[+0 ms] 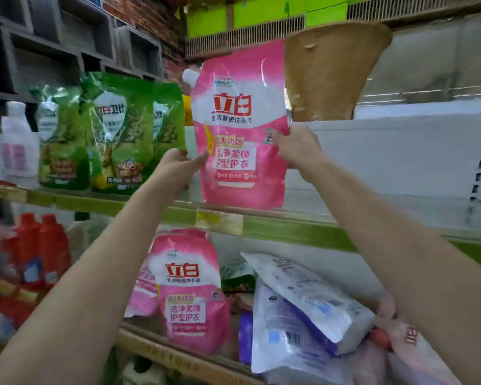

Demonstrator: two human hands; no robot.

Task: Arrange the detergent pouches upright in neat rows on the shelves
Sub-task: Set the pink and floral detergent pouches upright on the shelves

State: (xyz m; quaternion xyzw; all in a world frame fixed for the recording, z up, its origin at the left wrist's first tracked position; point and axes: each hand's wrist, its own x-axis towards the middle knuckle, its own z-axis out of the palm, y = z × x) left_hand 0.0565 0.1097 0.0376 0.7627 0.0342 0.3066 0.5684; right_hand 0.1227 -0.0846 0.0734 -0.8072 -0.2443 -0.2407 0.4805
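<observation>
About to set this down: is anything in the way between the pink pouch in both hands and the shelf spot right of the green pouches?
Nothing visible. The pink pouch, held by the left hand and right hand, already reaches the shelf edge beside the green pouches.

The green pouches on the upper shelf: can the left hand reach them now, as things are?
Probably yes, but not at once. The left hand holds the pink pouch by its left edge, right beside the green pouches. Nothing stands between them; the hand must only let go first.
</observation>
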